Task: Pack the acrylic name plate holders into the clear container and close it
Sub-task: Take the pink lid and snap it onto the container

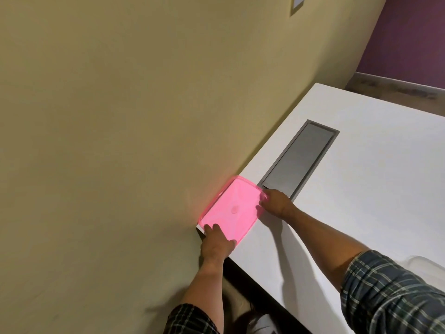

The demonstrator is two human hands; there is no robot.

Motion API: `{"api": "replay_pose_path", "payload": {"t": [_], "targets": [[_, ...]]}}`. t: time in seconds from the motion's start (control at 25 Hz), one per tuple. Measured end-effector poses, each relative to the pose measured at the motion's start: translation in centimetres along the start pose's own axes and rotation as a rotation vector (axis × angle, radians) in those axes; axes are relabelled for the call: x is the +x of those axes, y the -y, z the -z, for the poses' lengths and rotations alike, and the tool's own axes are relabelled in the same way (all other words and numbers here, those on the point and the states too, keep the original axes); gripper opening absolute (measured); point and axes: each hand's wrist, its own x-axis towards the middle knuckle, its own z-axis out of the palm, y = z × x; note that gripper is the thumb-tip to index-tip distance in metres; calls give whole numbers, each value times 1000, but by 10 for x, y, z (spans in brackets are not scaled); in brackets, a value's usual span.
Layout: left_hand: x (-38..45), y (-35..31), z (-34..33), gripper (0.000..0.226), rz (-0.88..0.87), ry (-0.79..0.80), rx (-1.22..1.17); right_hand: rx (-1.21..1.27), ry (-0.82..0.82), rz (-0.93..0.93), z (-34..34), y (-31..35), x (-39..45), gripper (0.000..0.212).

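Dim, warm indoor light; soft shadows fell from forearms onto white bench point(349, 213). Pink lid point(231, 208) glowed, overexposed, tinting wall point(120, 116). Wide-angle tilt, slightly soft focus.

A white table point(361, 189) stands against a beige wall point(120, 116). A grey rectangular hatch point(298, 159) is set into its top. A purple wall point(414, 37) shows at the far right.

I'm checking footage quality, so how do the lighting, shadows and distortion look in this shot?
Head view: warm, dim light; the pink lid throws a pink glow on the wall; soft shadows trail from the left hand and right hand; wide-angle bending curves the table edges; the image is slightly soft.
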Motion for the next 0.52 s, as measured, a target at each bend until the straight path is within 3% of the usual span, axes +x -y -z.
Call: {"api": "replay_pose_path", "payload": {"t": [0.2,0.36,0.52], "targets": [[-3,8,-1,67,1,-68,-24,213,-73,-123,-1,4,6,39],[-6,15,5,60,32,-164,-366,374,-59,-165,3,-4,-2,9],[-19,6,17,48,20,-339,-511,459,-13,-77,29,-13,-26,7]]}}
